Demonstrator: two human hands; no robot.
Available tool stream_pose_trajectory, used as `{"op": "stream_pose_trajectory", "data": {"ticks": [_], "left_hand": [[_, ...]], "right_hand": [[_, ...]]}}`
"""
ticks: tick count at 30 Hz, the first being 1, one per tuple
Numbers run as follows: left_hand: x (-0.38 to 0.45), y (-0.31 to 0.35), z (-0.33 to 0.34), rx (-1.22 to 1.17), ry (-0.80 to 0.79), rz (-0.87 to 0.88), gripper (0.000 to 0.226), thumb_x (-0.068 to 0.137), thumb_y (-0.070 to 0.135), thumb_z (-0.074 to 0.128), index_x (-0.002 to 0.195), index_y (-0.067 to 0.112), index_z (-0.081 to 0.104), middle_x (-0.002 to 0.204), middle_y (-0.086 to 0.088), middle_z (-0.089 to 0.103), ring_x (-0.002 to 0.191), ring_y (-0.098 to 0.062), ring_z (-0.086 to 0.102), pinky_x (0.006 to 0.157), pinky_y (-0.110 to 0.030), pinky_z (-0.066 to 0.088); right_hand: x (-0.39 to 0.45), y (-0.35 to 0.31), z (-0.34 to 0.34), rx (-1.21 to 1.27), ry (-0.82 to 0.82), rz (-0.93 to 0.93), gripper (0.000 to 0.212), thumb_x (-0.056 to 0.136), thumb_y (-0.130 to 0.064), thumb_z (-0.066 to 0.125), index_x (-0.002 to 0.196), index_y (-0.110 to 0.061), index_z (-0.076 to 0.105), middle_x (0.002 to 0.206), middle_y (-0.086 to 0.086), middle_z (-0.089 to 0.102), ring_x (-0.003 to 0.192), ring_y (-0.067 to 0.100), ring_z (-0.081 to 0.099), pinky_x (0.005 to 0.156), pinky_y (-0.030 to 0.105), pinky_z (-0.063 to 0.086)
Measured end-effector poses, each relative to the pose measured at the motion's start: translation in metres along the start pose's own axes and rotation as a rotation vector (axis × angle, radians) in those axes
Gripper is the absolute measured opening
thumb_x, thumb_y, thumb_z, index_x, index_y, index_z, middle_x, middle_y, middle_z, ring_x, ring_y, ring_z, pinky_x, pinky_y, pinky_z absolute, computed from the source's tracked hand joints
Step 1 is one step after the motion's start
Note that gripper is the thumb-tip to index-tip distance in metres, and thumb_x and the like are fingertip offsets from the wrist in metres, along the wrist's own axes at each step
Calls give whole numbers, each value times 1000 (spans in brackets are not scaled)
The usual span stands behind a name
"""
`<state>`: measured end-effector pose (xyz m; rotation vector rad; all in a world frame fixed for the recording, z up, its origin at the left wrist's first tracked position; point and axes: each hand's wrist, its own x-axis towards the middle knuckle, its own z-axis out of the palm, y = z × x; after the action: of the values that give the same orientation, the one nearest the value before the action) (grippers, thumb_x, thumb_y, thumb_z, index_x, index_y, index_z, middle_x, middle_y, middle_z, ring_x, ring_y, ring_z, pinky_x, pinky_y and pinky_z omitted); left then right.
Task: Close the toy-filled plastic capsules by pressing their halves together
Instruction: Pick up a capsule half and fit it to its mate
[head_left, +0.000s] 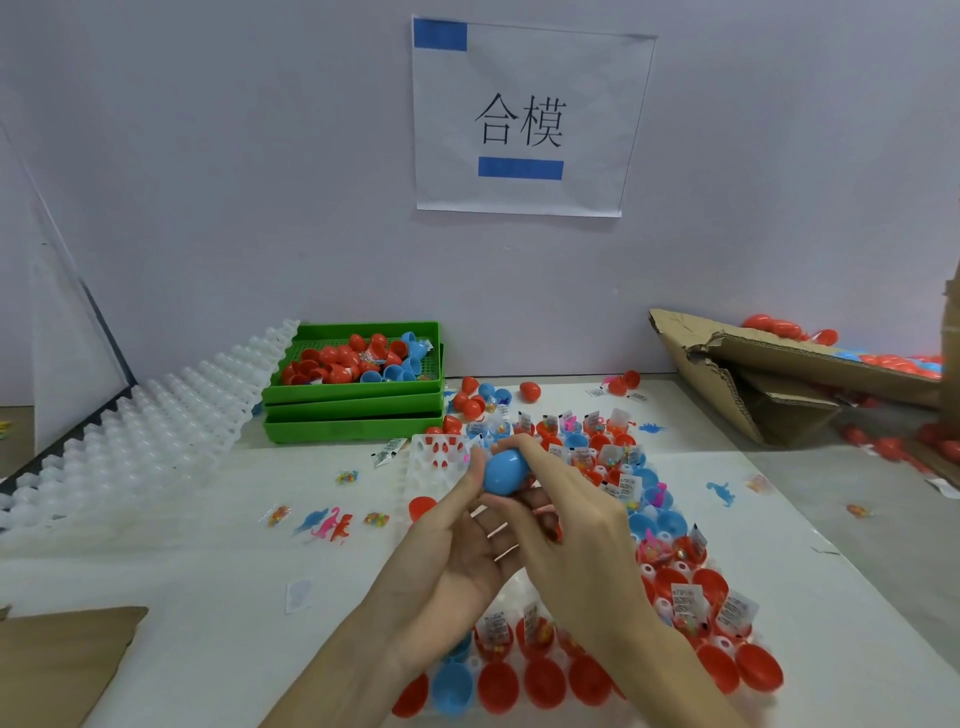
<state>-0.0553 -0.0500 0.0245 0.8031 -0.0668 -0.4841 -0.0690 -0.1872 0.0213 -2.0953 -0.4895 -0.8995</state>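
A blue egg-shaped capsule (503, 472) is held above the white holder tray (431, 478), both hands on it. My left hand (462, 551) cups it from below and the left, palm up, fingers curled around it. My right hand (566, 525) grips it from above and the right, fingertips over its top. On the tray stand several open red halves (545, 680) and blue halves (452, 686), many with small toy packets (685, 603) in them. I cannot see a seam between the capsule's halves.
Stacked green trays (353, 410) with loose red and blue halves stand at the back. White moulded trays (145, 431) lean at left. A torn cardboard box (753, 384) with capsules sits at right. Small toy dinosaurs (327, 525) and candy packets lie on the table.
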Motion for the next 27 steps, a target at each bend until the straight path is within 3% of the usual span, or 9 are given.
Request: {"op": "stream_pose_trajectory", "data": {"ticks": [4, 8, 11, 14, 18, 22, 25, 27], "left_hand": [[2, -3, 2, 24, 38, 60, 53, 87, 45, 69, 118, 2, 77, 111, -20, 74, 101, -27, 75, 84, -34, 62], [3, -6, 2, 73, 83, 76, 50, 93, 47, 63, 118, 6, 78, 120, -20, 74, 109, -26, 73, 89, -33, 61], [3, -5, 4, 124, 102, 95, 49, 94, 49, 62, 116, 8, 79, 118, -21, 74, 106, -26, 74, 89, -33, 61], [2, -1, 5, 182, 103, 124, 53, 92, 51, 63, 116, 7, 79, 115, -23, 74, 103, -27, 75, 87, -34, 61], [1, 4, 5, 296, 130, 200, 60, 90, 61, 60, 112, 10, 80, 111, -24, 75, 102, -31, 75, 90, -37, 62], [2, 8, -1, 357, 121, 228, 41, 96, 40, 65, 119, 9, 77, 115, -23, 75, 105, -35, 70, 90, -36, 61], [1, 9, -6, 421, 120, 263, 34, 93, 25, 73, 122, 7, 74, 113, -24, 74, 108, -43, 70, 91, -36, 61], [0, 10, -6, 495, 138, 312, 35, 86, 22, 80, 119, 11, 74, 111, -18, 77, 107, -36, 74, 90, -34, 61]], "right_hand": [[0, 0, 0, 18, -21, 1, 45, 90, 1, 76, 133, -5, 66, 107, -2, 72, 89, 1, 62, 82, 2, 44], [1, 3, -2, 15, -66, -8, 43, 92, -3, 74, 134, -5, 64, 113, 1, 73, 92, 11, 70, 85, 15, 55], [1, 4, -1, 11, -67, 8, 43, 95, -9, 71, 137, -4, 63, 116, 3, 73, 94, 12, 72, 86, 17, 57], [1, 2, 1, 40, -56, 6, 46, 96, -9, 70, 140, -9, 59, 119, 1, 70, 96, 3, 69, 85, 10, 54], [0, 5, 1, 54, -93, 23, 64, 96, -6, 68, 152, -19, 41, 124, -14, 59, 114, -21, 52, 92, -3, 39], [-2, 11, 3, 73, -125, 71, 66, 98, -22, 63, 158, -21, 35, 127, -31, 53, 117, -12, 55, 98, 2, 39], [-2, 15, 5, 107, -162, 105, 71, 100, -27, 65, 162, -24, 30, 144, -27, 51, 131, -7, 51, 105, 4, 37], [-1, 15, 6, 76, -172, 128, 73, 98, -29, 70, 160, -31, 31, 150, -23, 50, 134, -6, 50, 107, 3, 34]]}}
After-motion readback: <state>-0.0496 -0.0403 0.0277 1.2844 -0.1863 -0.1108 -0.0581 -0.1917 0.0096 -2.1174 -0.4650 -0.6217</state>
